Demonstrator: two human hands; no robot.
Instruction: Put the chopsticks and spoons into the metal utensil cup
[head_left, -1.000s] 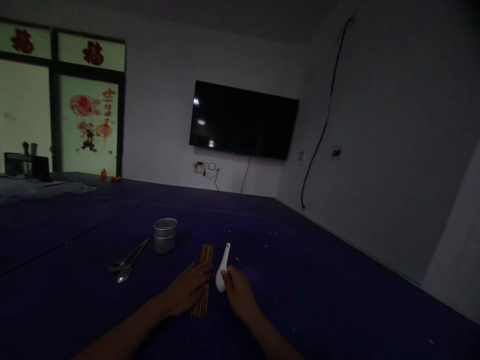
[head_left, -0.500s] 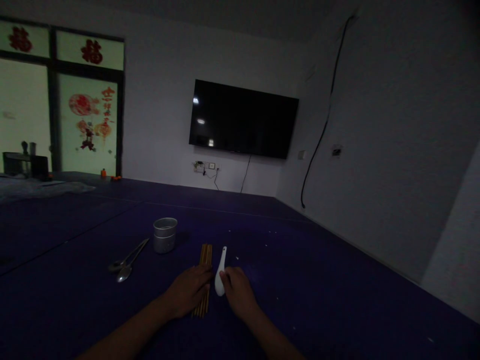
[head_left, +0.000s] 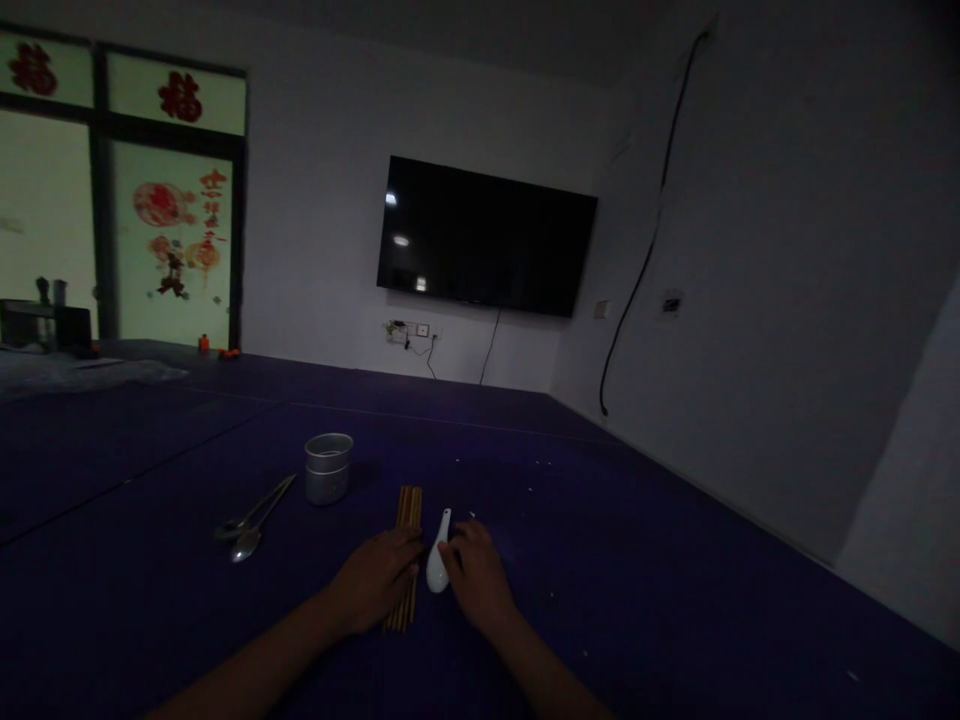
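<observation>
A bundle of wooden chopsticks (head_left: 409, 508) lies on the dark blue tabletop, pointing away from me. My left hand (head_left: 381, 575) lies across its middle, fingers curled over it. Just right of it is a white soup spoon (head_left: 437, 570), bowl toward me and holed handle pointing away. My right hand (head_left: 477, 575) is beside the spoon, its fingers reaching forward and apart, the thumb side at the spoon's edge; whether it still touches is hard to see. A grey metal cup (head_left: 328, 470) stands upright to the left, with metal spoons (head_left: 247, 543) lying beyond it.
Small white scraps are scattered on the blue tabletop (head_left: 637, 560) to the right. Clear plastic sheeting (head_left: 97, 372) and a dark holder (head_left: 45, 325) sit at the far left. Small orange objects (head_left: 228, 354) lie near the door. A television (head_left: 487, 238) hangs on the far wall.
My right hand's fingers have loosened from the white spoon and stretched forward. The spoon has shifted slightly toward me. My left hand stays on the chopsticks.
</observation>
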